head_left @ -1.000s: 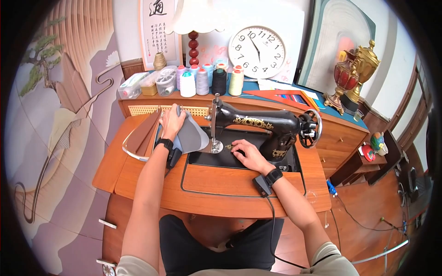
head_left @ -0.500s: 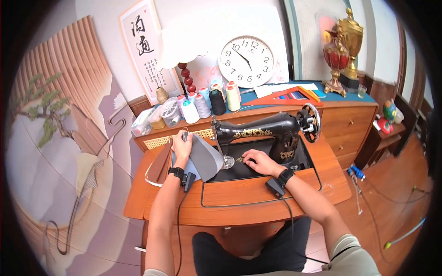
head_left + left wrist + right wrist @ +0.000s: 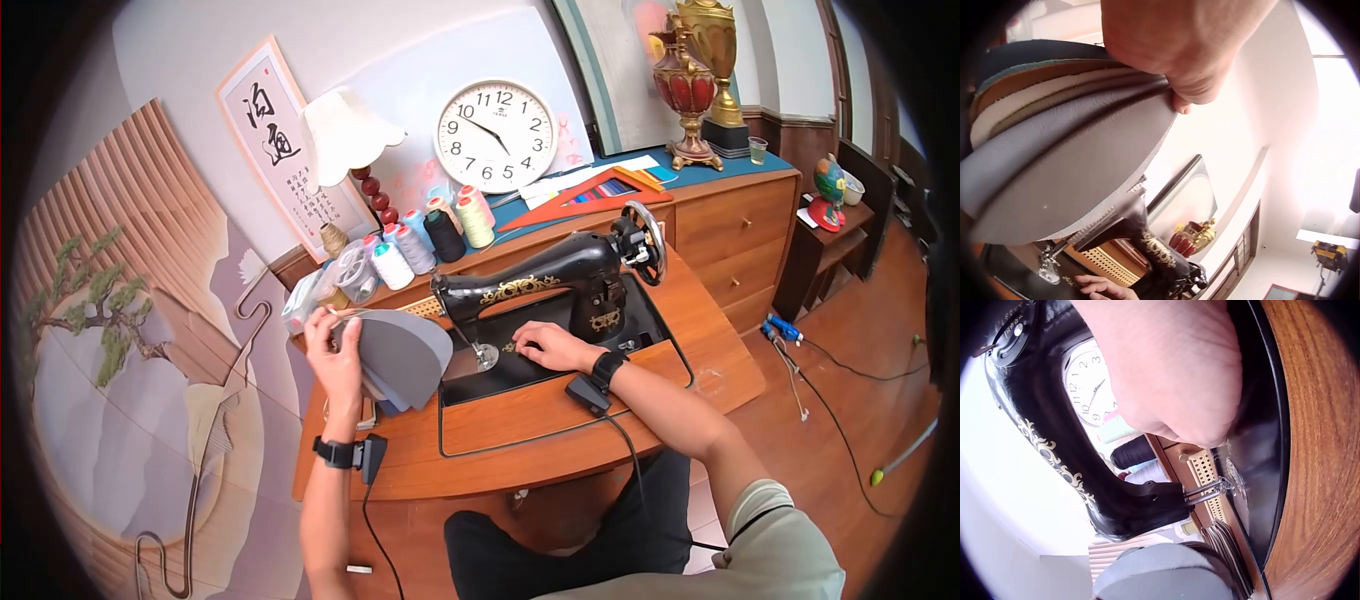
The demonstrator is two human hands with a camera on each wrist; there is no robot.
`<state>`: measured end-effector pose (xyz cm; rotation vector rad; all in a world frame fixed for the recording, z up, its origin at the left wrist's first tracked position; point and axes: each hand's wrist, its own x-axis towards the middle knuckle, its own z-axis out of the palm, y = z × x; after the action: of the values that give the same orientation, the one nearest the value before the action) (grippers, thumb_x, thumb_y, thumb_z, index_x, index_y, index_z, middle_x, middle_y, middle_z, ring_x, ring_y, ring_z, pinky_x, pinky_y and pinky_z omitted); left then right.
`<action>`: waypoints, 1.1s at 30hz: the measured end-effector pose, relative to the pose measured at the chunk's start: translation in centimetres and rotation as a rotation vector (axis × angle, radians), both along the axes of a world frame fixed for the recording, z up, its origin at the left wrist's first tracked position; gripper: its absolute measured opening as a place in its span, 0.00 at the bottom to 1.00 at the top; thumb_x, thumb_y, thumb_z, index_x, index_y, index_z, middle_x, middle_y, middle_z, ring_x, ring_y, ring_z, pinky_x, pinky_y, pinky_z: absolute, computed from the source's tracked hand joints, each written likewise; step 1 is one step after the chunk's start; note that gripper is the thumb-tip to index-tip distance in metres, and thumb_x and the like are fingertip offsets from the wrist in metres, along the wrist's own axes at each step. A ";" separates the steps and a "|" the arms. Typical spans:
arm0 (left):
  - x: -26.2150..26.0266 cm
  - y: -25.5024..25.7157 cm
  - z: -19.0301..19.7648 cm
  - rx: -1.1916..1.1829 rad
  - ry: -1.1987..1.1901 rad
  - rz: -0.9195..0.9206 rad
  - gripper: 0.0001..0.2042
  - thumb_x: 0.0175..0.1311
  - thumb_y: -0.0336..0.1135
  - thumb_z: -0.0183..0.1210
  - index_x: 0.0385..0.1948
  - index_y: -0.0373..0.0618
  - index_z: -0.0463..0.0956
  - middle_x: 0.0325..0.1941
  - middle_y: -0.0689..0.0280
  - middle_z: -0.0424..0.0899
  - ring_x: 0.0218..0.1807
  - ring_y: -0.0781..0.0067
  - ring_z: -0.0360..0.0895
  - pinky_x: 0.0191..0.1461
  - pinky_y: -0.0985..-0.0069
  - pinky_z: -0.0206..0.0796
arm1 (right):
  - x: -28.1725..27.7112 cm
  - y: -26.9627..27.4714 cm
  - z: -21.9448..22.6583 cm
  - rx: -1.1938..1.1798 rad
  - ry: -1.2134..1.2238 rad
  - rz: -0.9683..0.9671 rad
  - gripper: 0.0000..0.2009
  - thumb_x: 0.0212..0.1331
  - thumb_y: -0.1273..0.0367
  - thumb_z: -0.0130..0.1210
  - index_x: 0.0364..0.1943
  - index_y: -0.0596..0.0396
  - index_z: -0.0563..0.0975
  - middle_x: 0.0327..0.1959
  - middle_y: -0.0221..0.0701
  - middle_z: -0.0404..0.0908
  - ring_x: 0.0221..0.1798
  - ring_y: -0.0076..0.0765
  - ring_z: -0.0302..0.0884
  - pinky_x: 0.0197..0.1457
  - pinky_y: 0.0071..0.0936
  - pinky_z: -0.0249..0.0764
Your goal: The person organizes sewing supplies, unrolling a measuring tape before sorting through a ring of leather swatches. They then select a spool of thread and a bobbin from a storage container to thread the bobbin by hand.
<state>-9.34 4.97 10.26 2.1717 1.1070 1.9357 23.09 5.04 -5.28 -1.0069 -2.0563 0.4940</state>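
My left hand [image 3: 335, 350] pinches the narrow top end of a stack of leather pieces [image 3: 400, 350], raised over the left side of the sewing table [image 3: 520, 420]. In the left wrist view the layers [image 3: 1072, 156] fan apart, grey in front, then cream, brown and dark blue behind. Their lower edges hang left of the presser foot [image 3: 485, 356] of a black sewing machine [image 3: 540, 285]. With fingers loosely bent, my right hand [image 3: 553, 347] rests on the machine's black bed, right of the needle area, holding nothing.
Behind the machine, a cabinet [image 3: 735, 240] bears several thread spools [image 3: 443, 235], plastic tubs [image 3: 357, 270], a lamp [image 3: 350, 135], a clock [image 3: 495, 136] and a red triangular ruler [image 3: 590, 198]. The handwheel [image 3: 640, 243] stands at the machine's right end. Cables lie on the floor at right.
My left hand has lifted the leather pieces and drawn them left, turning their grey face toward me. The right hand stays on the machine bed. The head view has swung and tilted.
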 end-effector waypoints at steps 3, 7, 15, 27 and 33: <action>-0.3 -2.4 3.2 0.058 -0.030 -0.075 0.07 0.61 0.27 0.59 0.40 0.39 0.79 0.56 0.57 0.74 0.59 0.65 0.69 0.63 0.73 0.58 | 0.1 0.2 -0.3 0.023 -0.005 0.014 0.07 0.57 0.71 0.51 0.34 0.61 0.77 0.48 0.41 0.76 0.53 0.49 0.72 0.56 0.39 0.68; -0.9 -6.6 8.3 0.136 0.023 -0.178 0.08 0.65 0.30 0.55 0.40 0.37 0.78 0.55 0.58 0.75 0.60 0.64 0.70 0.65 0.69 0.55 | -0.1 -0.1 0.0 0.037 0.003 0.007 0.06 0.56 0.72 0.51 0.33 0.61 0.77 0.47 0.43 0.76 0.53 0.50 0.72 0.56 0.39 0.68; 2.8 -12.5 7.6 -0.324 0.080 -0.521 0.15 0.60 0.43 0.59 0.32 0.38 0.79 0.46 0.61 0.78 0.51 0.70 0.71 0.55 0.71 0.61 | -0.1 0.2 -0.4 0.061 -0.013 0.008 0.06 0.56 0.72 0.52 0.33 0.61 0.77 0.46 0.42 0.76 0.51 0.50 0.73 0.55 0.38 0.69; 10.3 -3.0 -15.0 -0.410 0.063 -0.408 0.11 0.54 0.32 0.67 0.36 0.38 0.78 0.45 0.61 0.74 0.50 0.69 0.72 0.55 0.75 0.65 | -1.1 -0.4 0.9 0.098 0.177 -0.092 0.06 0.61 0.75 0.51 0.36 0.63 0.78 0.36 0.36 0.82 0.40 0.29 0.79 0.45 0.25 0.75; 10.3 -3.5 -15.2 -0.473 0.050 -0.372 0.14 0.50 0.37 0.69 0.36 0.41 0.79 0.45 0.58 0.74 0.49 0.62 0.73 0.55 0.71 0.65 | -2.4 -1.3 2.0 -0.102 0.435 0.012 0.09 0.66 0.70 0.50 0.38 0.63 0.78 0.37 0.30 0.82 0.39 0.21 0.77 0.45 0.20 0.73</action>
<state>0.98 1.50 -4.95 1.9913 0.9563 1.3149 20.69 3.77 -3.27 -0.8562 -1.6625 0.7592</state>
